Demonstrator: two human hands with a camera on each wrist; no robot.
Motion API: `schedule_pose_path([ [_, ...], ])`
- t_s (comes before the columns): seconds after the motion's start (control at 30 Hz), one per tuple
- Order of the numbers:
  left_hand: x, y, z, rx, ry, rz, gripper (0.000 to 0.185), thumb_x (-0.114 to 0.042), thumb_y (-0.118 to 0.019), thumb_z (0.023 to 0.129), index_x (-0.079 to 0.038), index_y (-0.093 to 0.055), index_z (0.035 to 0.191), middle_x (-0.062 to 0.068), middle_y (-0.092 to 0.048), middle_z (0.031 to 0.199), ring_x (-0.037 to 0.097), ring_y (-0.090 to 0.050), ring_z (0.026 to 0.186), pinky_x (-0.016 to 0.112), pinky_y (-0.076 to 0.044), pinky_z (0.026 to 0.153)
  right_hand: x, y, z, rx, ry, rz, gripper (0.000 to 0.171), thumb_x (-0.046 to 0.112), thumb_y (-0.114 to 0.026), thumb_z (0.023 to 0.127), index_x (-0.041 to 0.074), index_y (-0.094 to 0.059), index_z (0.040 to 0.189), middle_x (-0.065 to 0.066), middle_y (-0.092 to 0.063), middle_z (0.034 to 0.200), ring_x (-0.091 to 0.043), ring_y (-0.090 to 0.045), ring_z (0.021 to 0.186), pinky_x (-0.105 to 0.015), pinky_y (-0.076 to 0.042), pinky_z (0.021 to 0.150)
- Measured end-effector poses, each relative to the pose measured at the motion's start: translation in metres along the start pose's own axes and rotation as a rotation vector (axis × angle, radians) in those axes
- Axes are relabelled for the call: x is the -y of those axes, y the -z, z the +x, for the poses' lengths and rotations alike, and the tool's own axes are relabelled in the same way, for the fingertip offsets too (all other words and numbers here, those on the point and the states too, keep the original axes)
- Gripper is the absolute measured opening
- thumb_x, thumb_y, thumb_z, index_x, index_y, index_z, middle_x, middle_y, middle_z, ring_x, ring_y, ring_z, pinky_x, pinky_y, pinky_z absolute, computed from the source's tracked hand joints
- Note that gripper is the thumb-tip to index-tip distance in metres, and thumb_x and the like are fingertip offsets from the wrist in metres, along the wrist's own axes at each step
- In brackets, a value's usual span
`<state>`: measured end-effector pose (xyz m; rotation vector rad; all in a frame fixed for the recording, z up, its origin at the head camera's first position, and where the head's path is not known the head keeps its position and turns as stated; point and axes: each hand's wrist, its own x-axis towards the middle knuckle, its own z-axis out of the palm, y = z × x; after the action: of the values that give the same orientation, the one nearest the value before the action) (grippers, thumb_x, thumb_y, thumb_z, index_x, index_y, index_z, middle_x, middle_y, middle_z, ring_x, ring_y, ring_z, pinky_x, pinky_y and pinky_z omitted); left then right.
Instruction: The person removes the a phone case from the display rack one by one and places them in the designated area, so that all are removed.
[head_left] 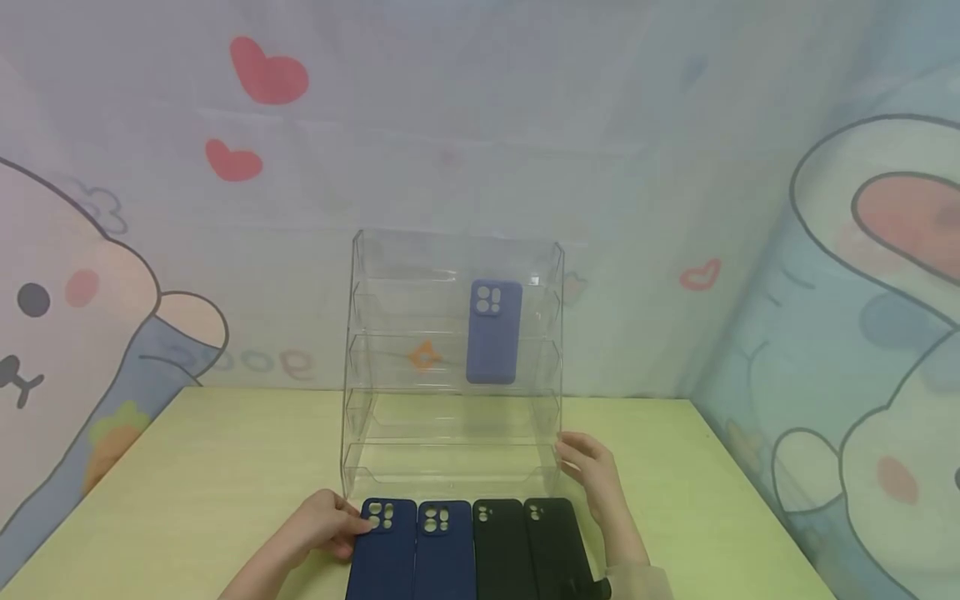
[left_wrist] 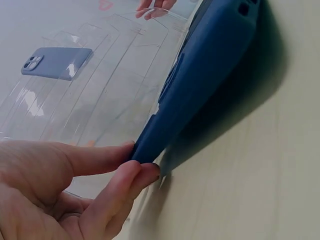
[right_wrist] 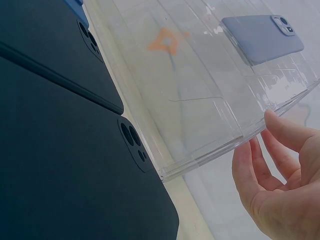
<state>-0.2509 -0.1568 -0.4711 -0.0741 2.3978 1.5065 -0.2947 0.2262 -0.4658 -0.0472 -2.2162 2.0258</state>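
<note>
My left hand (head_left: 321, 527) pinches the upper left edge of a navy phone case (head_left: 388, 554) at the left end of a row; its thumb and fingers meet at the edge in the left wrist view. Beside it lie a second navy phone case (head_left: 444, 558) and two black phone cases (head_left: 501, 546), (head_left: 553, 542). My right hand (head_left: 592, 471) touches the right side edge of a clear tiered display rack (head_left: 454, 433) with slightly bent fingers. A lavender-blue phone case (head_left: 494, 342) stands in an upper tier of the rack, right of centre.
The rack stands on a pale yellow table (head_left: 652, 467), just behind the row of cases. A printed cloth (head_left: 450, 125) with hearts and cartoon animals hangs behind the table and on its right side. A dark object (head_left: 596, 588) shows near my right wrist.
</note>
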Motion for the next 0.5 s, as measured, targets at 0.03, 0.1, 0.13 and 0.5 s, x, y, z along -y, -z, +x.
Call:
schedule_pose_path([
  [0.03,-0.0002,0.0006,-0.0008,0.006,-0.005,0.003,0.018,-0.006,-0.073,0.082,0.010,-0.067,0.089,0.002,-0.063,0.063,0.005,-0.058,0.046,0.018,-0.052,0.048,-0.0006,0.0001,0.0002,-0.001,-0.001,0.000,0.039,0.015,-0.060,0.097,-0.007,-0.053,0.129,-0.023,-0.054,0.134,-0.022,-0.061,0.112,-0.045,-0.047,0.105],
  [0.1,0.0001,0.0012,-0.0019,0.015,-0.011,0.010,0.016,-0.006,-0.074,0.082,0.008,-0.067,0.086,0.001,-0.063,0.060,0.004,-0.058,0.046,0.018,-0.052,0.048,-0.0015,0.0001,0.0004,-0.004,-0.001,0.000,0.040,0.015,-0.060,0.097,-0.007,-0.053,0.129,-0.024,-0.054,0.134,-0.021,-0.062,0.111,-0.045,-0.048,0.104],
  [0.13,0.0005,0.0014,-0.0024,0.017,-0.014,0.014,0.016,-0.007,-0.074,0.082,0.007,-0.067,0.084,0.001,-0.063,0.059,0.005,-0.059,0.046,0.018,-0.052,0.048,-0.0019,0.0001,0.0006,-0.006,-0.001,0.001,0.040,0.015,-0.060,0.097,-0.008,-0.053,0.129,-0.024,-0.054,0.134,-0.020,-0.062,0.110,-0.045,-0.048,0.104],
  [0.5,0.0001,-0.0017,-0.0053,-0.014,-0.044,0.070,0.017,-0.007,-0.074,0.082,0.001,-0.061,0.075,0.003,-0.058,0.055,0.006,-0.057,0.042,0.022,-0.054,0.046,-0.0026,-0.0004,0.0014,-0.002,0.002,0.009,0.039,0.013,-0.060,0.096,-0.008,-0.054,0.128,-0.025,-0.053,0.134,-0.024,-0.061,0.112,-0.044,-0.049,0.103],
])
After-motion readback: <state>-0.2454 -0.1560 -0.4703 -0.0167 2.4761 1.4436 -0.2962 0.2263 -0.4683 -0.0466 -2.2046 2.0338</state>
